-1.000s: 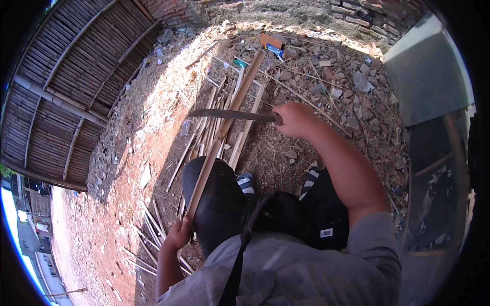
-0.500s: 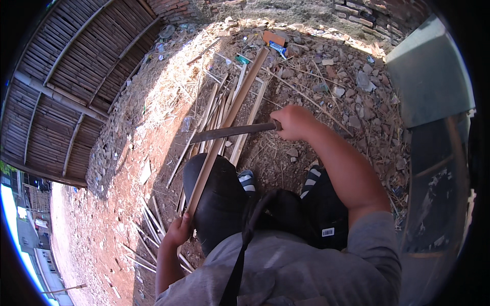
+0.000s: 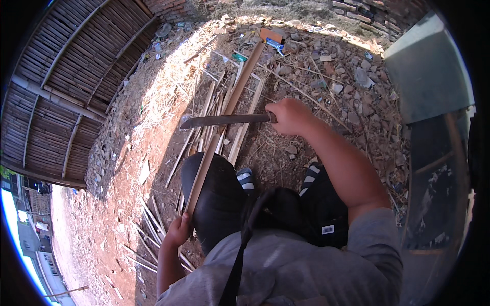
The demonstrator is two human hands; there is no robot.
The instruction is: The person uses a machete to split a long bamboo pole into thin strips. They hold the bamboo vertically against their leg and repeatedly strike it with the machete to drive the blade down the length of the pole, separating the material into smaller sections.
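A long, pale split-bamboo strip [image 3: 201, 176] slants across my bent left knee, its far part stretching over the ground ahead. My left hand [image 3: 178, 229] is closed round its near end, beside my thigh. In my right hand [image 3: 289, 117] is the short handle of a machete [image 3: 224, 120]. The dark blade points left and lies crosswise over the bamboo strip, just beyond my knee. Whether the edge touches or bites into the strip, I cannot tell.
Several thin bamboo strips [image 3: 206, 109] lie in a pile under the long one, and more [image 3: 149, 227] lie left of me. Stones and rubble [image 3: 352, 97] cover the ground. A woven bamboo wall [image 3: 61, 66] stands left, a greenish panel [image 3: 431, 71] right, a brick wall [image 3: 367, 15] behind.
My right hand and the machete have moved slightly left and away from me, and the blade lies more level. My left hand keeps its hold on the bamboo strip.
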